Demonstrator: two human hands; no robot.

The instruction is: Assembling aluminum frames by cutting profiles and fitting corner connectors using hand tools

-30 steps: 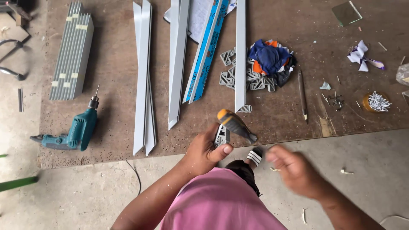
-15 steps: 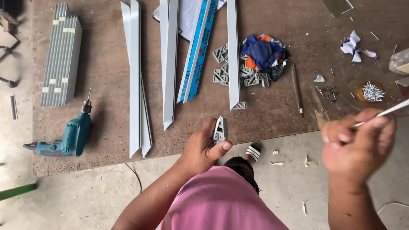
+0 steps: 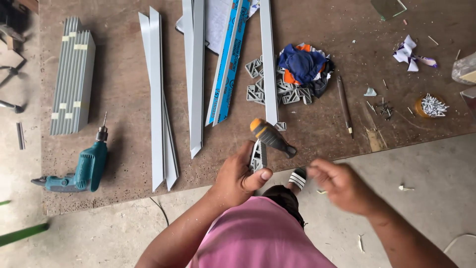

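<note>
**Worn brown workshop surface seen from above**

Brown surface (image 3: pixel 124 99) over a concrete floor. At six o'clock, the left hand (image 3: pixel 240 176) grips a small grey corner bracket (image 3: pixel 258 156), and a yellow-and-black tool handle (image 3: pixel 271 137) rests against it. The right hand (image 3: pixel 342 186), raised with a thin rod half a second ago, has now dropped to four o'clock; blur hides whether it grasps anything. A teal drill (image 3: pixel 79 171) lies at nine o'clock, grey profiles (image 3: pixel 157 99) at eleven.

A long blue-and-white wrapped strip (image 3: pixel 229 64) lies on my bench; pale yellow tape labels band the grey bundle (image 3: pixel 73 74).
</note>
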